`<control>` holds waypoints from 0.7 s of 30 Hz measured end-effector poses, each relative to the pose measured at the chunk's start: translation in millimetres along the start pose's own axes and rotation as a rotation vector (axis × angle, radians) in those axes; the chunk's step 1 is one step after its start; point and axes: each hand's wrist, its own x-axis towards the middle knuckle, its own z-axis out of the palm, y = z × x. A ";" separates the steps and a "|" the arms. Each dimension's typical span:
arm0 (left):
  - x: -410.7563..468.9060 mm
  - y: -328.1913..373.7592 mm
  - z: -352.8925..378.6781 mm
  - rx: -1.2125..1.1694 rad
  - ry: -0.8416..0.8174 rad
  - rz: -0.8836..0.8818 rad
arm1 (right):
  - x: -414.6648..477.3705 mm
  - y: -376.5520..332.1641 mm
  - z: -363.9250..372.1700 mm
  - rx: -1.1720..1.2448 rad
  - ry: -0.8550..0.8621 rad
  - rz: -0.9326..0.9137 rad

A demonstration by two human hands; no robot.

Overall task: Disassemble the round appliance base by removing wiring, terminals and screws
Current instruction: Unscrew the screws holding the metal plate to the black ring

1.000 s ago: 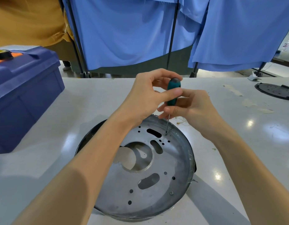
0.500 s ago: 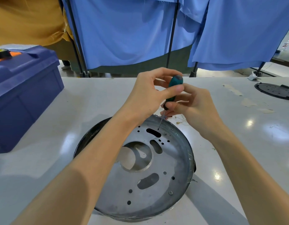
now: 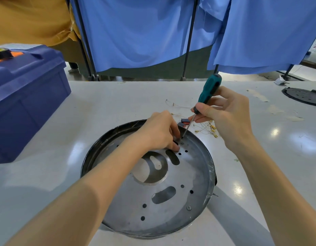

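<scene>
Your right hand [image 3: 224, 118] grips the green screwdriver [image 3: 207, 91], tilted, with its tip at a screw [image 3: 182, 142] near the far rim of the round base [image 3: 198, 166] on the table [image 3: 100, 103]. Your left hand [image 3: 159, 132] rests inside the base with fingers curled beside that screw; whether they pinch anything cannot be told. Loose wires [image 3: 207, 126] lie just beyond the rim.

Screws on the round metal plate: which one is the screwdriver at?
The far screw, by the screwdriver tip and left hand; the other screw sits alone, nearer the camera.

right hand [image 3: 224, 118] grips screwdriver [image 3: 209, 89] | left hand [image 3: 159, 132] rests on round base [image 3: 194, 174]
</scene>
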 end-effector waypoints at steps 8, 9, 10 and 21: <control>-0.5 0.2 5.0 -0.044 0.033 0.030 | -2.0 3.2 1.0 -0.019 -0.019 0.005; 0.0 0.5 5.4 -0.045 0.035 0.029 | -2.1 3.6 1.0 -0.021 -0.022 0.006; 0.6 0.9 5.8 -0.045 0.034 0.027 | -2.1 4.2 0.9 -0.022 -0.024 0.005; 2.1 2.6 7.7 -0.076 0.003 -0.003 | -2.2 6.1 0.0 -0.100 -0.080 -0.046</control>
